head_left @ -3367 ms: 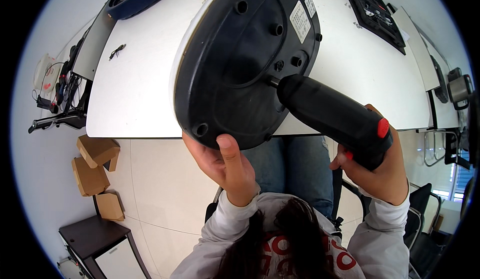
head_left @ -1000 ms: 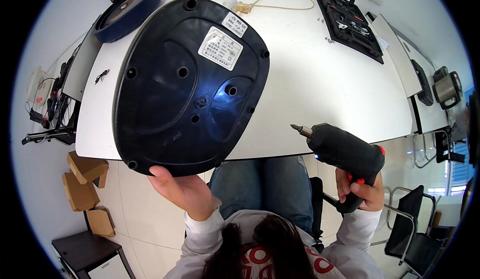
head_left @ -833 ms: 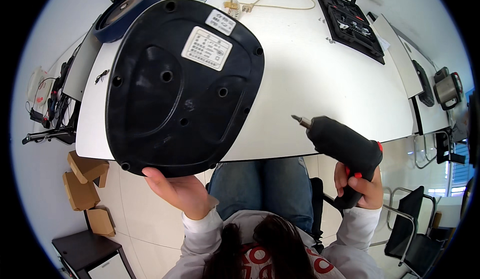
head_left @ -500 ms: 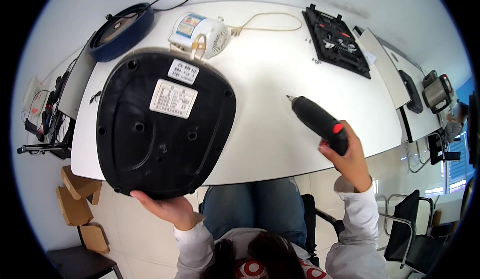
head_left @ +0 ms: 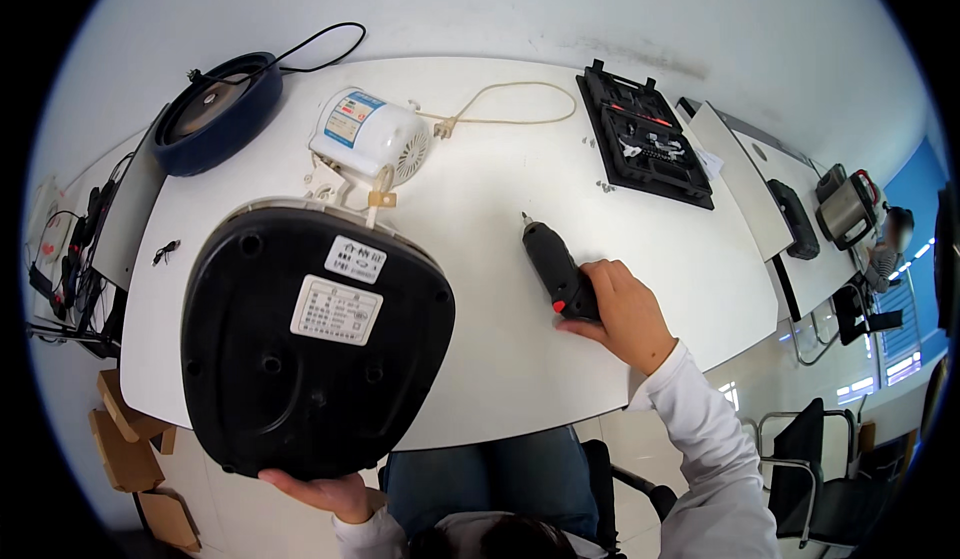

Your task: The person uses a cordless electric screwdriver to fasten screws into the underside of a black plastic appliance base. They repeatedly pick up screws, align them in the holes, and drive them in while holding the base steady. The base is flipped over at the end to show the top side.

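Sitting at the back left of the smooth white surface (head_left: 490, 379), a round dark-blue tub (head_left: 238, 131) surrounds a metallic disc (head_left: 207, 102); next, the left hand (head_left: 322, 494) is clamped on the lower rim of a rounded black plastic base (head_left: 325, 384), its hole-dotted underside showing and jutting past the near edge, with a vented white motor housing (head_left: 372, 134) beyond. Bare room separates the base from the black cordless screwdriver (head_left: 550, 262), gripped by the right hand (head_left: 630, 314); more opens toward the angular tool case (head_left: 650, 134) at back right
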A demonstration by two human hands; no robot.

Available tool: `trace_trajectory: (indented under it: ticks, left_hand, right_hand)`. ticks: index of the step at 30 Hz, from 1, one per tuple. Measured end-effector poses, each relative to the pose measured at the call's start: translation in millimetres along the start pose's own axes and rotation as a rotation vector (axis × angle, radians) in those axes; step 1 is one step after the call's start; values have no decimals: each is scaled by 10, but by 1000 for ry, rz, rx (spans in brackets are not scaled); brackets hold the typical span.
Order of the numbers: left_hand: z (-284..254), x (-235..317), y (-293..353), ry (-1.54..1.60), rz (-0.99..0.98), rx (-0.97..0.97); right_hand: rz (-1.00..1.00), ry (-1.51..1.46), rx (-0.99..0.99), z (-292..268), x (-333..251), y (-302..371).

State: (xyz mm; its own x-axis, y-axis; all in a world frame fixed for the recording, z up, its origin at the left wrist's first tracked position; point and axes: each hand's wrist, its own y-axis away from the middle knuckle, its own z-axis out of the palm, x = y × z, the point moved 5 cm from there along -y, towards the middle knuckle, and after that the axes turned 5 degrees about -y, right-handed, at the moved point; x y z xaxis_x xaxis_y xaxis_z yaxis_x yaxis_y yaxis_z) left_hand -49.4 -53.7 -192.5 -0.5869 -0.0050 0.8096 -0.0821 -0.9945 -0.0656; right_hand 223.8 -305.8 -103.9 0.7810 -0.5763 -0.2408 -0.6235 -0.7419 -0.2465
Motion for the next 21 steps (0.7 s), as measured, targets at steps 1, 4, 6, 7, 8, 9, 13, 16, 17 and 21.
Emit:
trace_trajectory:
  ticks: [1,4,6,7,8,9,13,16,17,21]
  left_hand:
    - [9,15,15,-1,1,45]
    - [-9,15,46,6,-10,152]
    - [39,60,89,0,-33,221]
    - [80,70,115,-6,-47,252]
    - [105,74,125,-30,-21,335]
    - [130,65,135,-32,-38,364]
    - [-535,-200,-12,-315,219,136]
    - [-483,-83,-8,-43,-12,247]
    - [-532,-80,5,-106,60,263]
    - [-356,-54,81,3,-11,341]
  right_hand:
    - [-39,-15,-18,-29,5,-35]
    - [-106,-134,-53,-128,148,-195]
    - [-135,-220,40,-186,351,-407]
    - [-55,-195,136,-221,522,-564]
    - [-93,19,254,-263,745,-732]
    - [-4,148,361,-303,960,-889]
    - [225,408,398,-209,1757,-1315]
    - [392,416,368,-38,1884,-1581]
    - [418,414,369,2,1878,-1620]
    - [474,417,407,70,1928,-1705]
